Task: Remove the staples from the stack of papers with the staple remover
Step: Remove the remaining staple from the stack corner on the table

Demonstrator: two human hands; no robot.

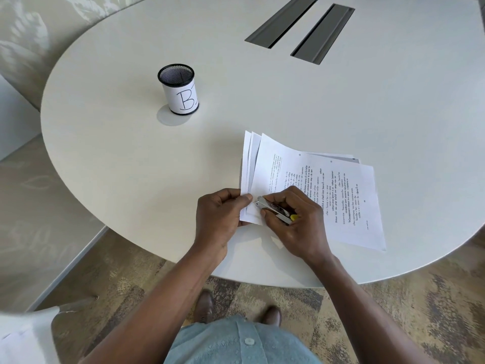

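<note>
At near edge of table [131, 166]: pinching corner of stack of papers [341, 200] with left hand [217, 216], gripping staple remover [273, 209] in right hand [296, 222], with tip at that corner.

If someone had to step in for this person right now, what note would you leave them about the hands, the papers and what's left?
Left hand: pinches the near left corner of the stack of papers on the table.
Right hand: grips the staple remover, tip at that same corner.
Done: tool in place; no pulled staples in view.
Left: the staple itself is hidden, so probably work it out here, then check the rest of the stack.
</note>
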